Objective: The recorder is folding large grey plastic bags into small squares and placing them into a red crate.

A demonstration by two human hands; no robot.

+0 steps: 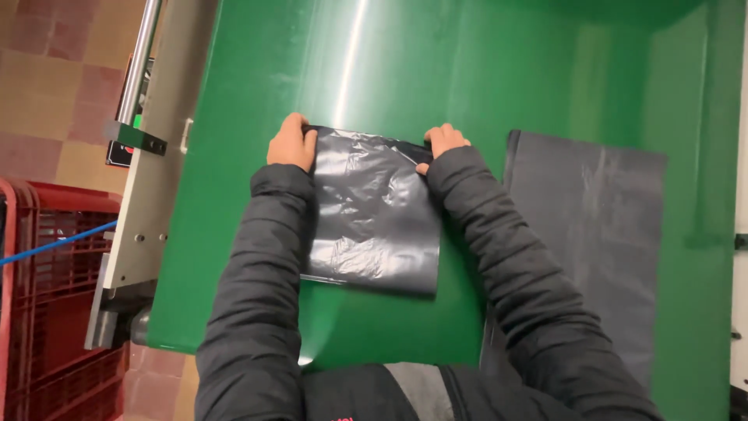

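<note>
black bag (372, 214), long axis away, hands (291, 143) gripping top

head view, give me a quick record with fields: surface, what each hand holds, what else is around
surface: green belt table
left hand: grips far left corner of folded black plastic bag
right hand: grips far right corner of the same bag
bag state: lying flat on the belt, crinkled, glossy
right of bag: flat stack of dark grey bags
left of belt: metal side frame, red crate, tiled floor

two black bags (374, 214), one red crate (47, 312)
</note>
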